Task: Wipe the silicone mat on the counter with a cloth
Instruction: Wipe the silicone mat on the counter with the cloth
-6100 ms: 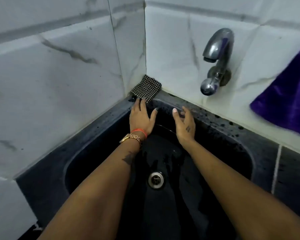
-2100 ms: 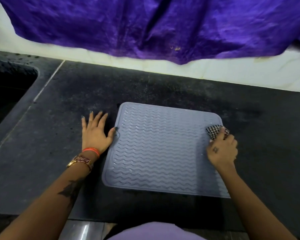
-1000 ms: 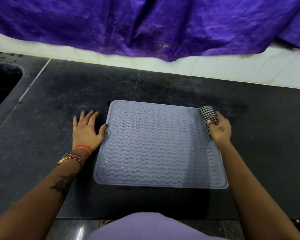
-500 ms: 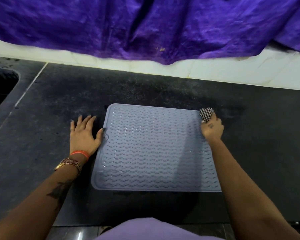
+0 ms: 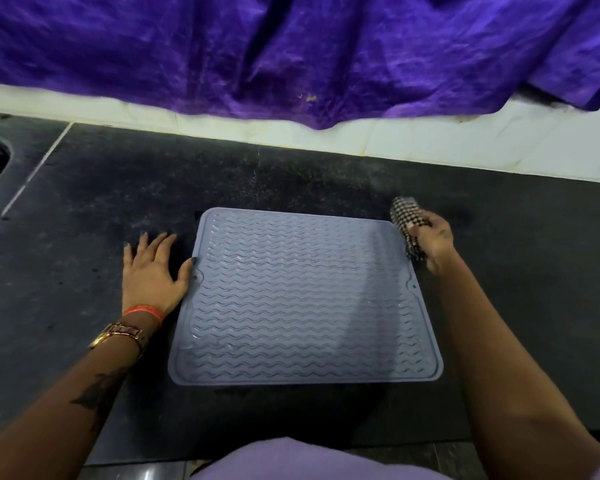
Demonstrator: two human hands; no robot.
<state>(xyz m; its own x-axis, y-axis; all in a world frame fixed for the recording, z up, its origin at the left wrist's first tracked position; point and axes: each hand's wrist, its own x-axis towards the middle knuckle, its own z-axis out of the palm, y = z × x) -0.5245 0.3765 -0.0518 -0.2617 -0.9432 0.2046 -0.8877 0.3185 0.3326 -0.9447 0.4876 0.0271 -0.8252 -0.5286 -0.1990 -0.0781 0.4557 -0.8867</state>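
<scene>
Since half a second ago the right hand [image 5: 432, 237] has slid off the mat's upper right corner, its fingers clamped on the checkered cloth [image 5: 406, 223], which now sits just beside that corner over the dark desk [image 5: 84, 209]. Centre of the frame, the grey silicone mat [image 5: 302, 296] lies flat. At its left edge the left hand [image 5: 153, 271] rests palm down, fingers apart, thumb touching the mat's rim. Purple fabric [image 5: 291, 46] hangs across the top.

A grey-blue mat [image 5: 305, 299] with a wavy ridge pattern is lying mid-frame on the speckled black counter [image 5: 84, 258]. A black-and-white checked cloth [image 5: 406, 223] is showing at the right, and purple fabric [image 5: 291, 50] is filling the top.
</scene>
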